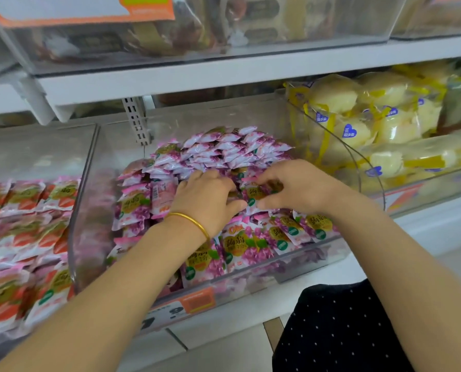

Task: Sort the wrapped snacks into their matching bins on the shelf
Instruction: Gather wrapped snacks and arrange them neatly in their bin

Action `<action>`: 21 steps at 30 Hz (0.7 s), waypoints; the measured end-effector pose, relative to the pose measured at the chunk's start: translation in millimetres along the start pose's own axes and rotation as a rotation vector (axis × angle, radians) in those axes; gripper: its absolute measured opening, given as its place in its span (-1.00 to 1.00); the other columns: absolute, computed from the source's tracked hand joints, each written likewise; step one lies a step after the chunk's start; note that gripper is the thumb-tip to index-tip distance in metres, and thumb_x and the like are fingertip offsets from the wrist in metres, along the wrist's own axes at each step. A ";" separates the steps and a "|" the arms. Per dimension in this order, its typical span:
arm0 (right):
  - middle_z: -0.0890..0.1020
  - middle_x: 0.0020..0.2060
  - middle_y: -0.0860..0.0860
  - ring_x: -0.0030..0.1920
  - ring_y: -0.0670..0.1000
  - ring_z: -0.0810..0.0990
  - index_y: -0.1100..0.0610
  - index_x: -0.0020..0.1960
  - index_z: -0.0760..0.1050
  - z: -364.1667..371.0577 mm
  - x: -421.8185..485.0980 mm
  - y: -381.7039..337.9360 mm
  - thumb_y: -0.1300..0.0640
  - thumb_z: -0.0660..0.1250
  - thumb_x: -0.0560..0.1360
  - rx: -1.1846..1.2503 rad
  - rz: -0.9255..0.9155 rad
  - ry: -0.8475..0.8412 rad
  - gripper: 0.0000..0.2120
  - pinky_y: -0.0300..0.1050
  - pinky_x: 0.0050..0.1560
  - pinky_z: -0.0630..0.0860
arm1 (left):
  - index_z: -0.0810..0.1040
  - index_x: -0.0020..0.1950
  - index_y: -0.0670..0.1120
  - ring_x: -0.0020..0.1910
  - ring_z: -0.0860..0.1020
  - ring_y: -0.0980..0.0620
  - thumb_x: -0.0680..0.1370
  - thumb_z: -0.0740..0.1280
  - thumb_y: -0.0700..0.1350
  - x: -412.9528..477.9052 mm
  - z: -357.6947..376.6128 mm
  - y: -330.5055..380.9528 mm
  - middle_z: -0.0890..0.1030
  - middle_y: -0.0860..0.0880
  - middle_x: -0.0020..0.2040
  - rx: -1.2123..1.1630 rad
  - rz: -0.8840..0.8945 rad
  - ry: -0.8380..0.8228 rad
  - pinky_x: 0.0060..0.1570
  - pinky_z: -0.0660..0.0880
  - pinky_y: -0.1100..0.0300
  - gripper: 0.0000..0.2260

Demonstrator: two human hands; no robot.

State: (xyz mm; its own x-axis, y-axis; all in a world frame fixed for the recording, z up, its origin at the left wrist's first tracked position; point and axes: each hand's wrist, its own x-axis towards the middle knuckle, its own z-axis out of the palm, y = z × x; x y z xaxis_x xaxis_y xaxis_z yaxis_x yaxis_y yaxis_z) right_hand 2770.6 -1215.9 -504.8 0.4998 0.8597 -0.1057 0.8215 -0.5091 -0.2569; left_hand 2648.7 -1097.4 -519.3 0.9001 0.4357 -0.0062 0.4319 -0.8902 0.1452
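Head view: white shelf (224, 76) carrying a clear middle bin (85, 183) heaped with purple wrapped snacks (224, 149). Both hands reach into it — right hand (301, 186) pinching one purple packet (253, 196) atop the heap, left hand (210, 202) curled beside it, its hold unclear. Gold bangle (191, 220) rings the left wrist.
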 end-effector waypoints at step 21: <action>0.51 0.29 0.04 0.29 0.06 0.45 0.07 0.35 0.43 18.9 16.2 -54.5 0.16 0.28 0.54 -0.015 -0.226 0.210 -0.62 -0.06 0.29 0.37 | 0.51 -0.05 -0.04 0.32 0.32 -0.14 0.40 0.40 0.14 -20.3 -35.3 -57.6 0.48 -0.05 0.10 0.104 -0.252 -0.102 0.26 0.33 -0.16 -0.70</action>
State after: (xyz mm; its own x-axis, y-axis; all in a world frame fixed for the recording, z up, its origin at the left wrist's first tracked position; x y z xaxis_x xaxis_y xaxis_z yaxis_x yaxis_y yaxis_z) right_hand 2728.7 -1173.5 -510.7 0.3482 0.9247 0.1540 0.9215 -0.3074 -0.2373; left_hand 2603.6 -1050.2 -492.6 0.7624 0.6340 -0.1295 0.6416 -0.7666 0.0241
